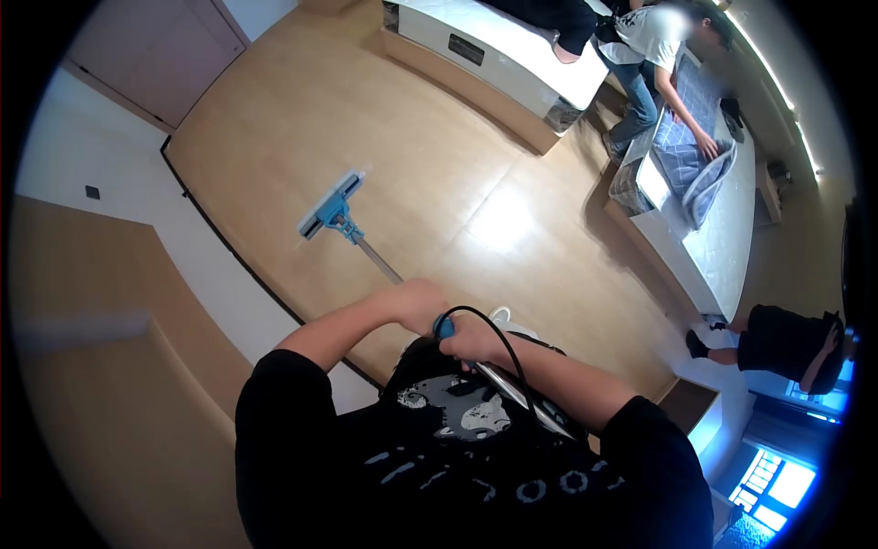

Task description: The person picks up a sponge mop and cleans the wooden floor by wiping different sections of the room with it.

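Note:
A flat mop [338,220] with a white-edged head and a blue joint rests on the wooden floor, ahead and to the left. Its metal pole runs back toward my body between both hands. My left hand [421,306] is wrapped round the pole, farther forward. Close behind it, my right hand [473,339] grips the pole by a blue collar [444,326]. A black cable or cord [508,348] loops over my right wrist. The pole's rear end lies against my black printed shirt [457,476].
A person in a white shirt [654,37] bends over a bed with a blue checked cover [688,165]. Another mattress on a wooden base [476,78] stands at the top. A person in black [788,352] is at right. A wooden cabinet [91,274] lines the left.

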The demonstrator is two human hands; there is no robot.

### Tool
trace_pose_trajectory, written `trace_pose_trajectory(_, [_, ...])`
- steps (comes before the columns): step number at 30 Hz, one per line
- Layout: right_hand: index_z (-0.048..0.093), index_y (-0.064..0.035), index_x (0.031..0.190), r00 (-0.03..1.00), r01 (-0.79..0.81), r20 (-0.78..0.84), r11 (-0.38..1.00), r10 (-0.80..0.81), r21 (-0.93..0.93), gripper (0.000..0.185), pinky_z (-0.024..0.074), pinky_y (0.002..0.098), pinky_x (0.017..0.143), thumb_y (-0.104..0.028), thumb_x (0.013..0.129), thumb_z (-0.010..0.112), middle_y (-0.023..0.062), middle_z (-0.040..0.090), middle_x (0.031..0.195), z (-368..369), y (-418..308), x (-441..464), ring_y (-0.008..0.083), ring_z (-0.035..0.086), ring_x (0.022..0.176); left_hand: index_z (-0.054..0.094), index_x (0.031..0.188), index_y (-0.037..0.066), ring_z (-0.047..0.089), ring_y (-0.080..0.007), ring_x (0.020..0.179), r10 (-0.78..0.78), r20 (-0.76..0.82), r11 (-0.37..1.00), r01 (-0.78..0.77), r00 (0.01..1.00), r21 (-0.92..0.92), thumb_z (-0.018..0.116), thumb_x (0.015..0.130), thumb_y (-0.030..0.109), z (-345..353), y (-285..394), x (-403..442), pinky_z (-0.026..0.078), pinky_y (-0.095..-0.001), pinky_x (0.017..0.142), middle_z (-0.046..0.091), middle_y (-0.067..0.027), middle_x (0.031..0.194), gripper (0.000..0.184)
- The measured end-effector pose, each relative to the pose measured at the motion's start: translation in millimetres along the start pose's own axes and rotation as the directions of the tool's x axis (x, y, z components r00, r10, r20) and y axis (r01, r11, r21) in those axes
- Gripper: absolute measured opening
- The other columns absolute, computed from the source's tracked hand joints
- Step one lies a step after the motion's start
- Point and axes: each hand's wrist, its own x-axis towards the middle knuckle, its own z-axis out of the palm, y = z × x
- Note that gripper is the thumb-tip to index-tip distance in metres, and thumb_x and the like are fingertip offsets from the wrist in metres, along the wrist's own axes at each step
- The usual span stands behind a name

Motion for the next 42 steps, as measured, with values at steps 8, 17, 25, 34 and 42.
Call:
trace_pose_trajectory(8, [0.053, 0.0011, 0.081, 0.999, -0.031, 0.047, 0.988, 0.024, 0.148, 0.008, 0.0420, 0.0299, 0.036, -0.003, 0.075, 0.057, 0.0068, 0.052, 0.056, 0.2, 9.1, 4.3, 0.0159, 0.052, 0.041, 0.061, 0.062, 0.014, 0.062, -0.0320, 0.062, 0.024, -0.492, 1.000, -0.031, 0.870, -0.005, 0.069, 0.058, 0.027, 38.6, 4.8, -2.3, 0.046, -0.0414, 0.060, 0.063, -0.0081, 0.062, 0.016])
trace_pose_trajectory(17, [0.053, 0.0002, 0.090, 0.998, 0.038, 0.046, 0.988, -0.031, -0.147, 0.025, 0.0494, 0.0386, 0.053, -0.023, 0.082, 0.060, 0.0143, 0.059, 0.071, -4.0, 2.9, 22.0, 0.0267, 0.061, 0.058, 0.061, 0.070, 0.016, 0.060, -0.0295, 0.065, -0.005, -0.639, 0.997, -0.047, 0.770, -0.064, 0.069, 0.061, 0.017, 50.7, -10.3, -10.2, 0.043, -0.0402, 0.065, 0.060, -0.0049, 0.064, 0.012])
trace_pose_trajectory(25, [0.053, 0.0030, 0.108, 0.964, 0.223, 0.264, 0.570, -0.011, -0.791, 0.049, 0.0488, 0.0478, 0.082, -0.042, 0.089, 0.056, 0.0237, 0.063, 0.099, -46.8, -67.9, -89.1, 0.0416, 0.061, 0.094, 0.059, 0.071, 0.016, 0.060, -0.0363, 0.064, 0.033, -0.438, 0.971, -0.133, 0.898, -0.201, 0.066, 0.063, 0.014, 55.5, -36.3, 12.9, 0.047, -0.0463, 0.065, 0.060, -0.0089, 0.062, 0.010])
trace_pose_trajectory(34, [0.034, 0.0045, 0.137, 0.990, 0.053, 0.107, 0.473, 0.088, -0.879, 0.073, 0.0514, 0.0448, 0.080, -0.045, 0.089, 0.057, 0.0261, 0.058, 0.114, -46.5, -88.1, -204.1, 0.0404, 0.063, 0.095, 0.060, 0.072, 0.015, 0.062, -0.0362, 0.073, -0.090, -0.402, 0.956, -0.034, 0.911, -0.291, 0.065, 0.066, 0.017, 100.5, -106.3, 39.9, 0.048, -0.0470, 0.067, 0.061, -0.0121, 0.068, 0.008])
trace_pose_trajectory(42, [0.042, -0.0035, 0.133, 0.973, -0.213, -0.030, 0.836, 0.229, -0.506, 0.057, 0.0524, 0.0475, 0.070, -0.031, 0.086, 0.057, 0.0221, 0.066, 0.079, -87.2, -55.1, -180.6, 0.0395, 0.066, 0.074, 0.063, 0.074, 0.017, 0.064, -0.0324, 0.077, -0.170, -0.204, 0.968, 0.125, 0.964, -0.217, 0.064, 0.068, 0.017, 144.7, -163.0, 68.4, 0.047, -0.0462, 0.070, 0.065, -0.0078, 0.075, 0.007])
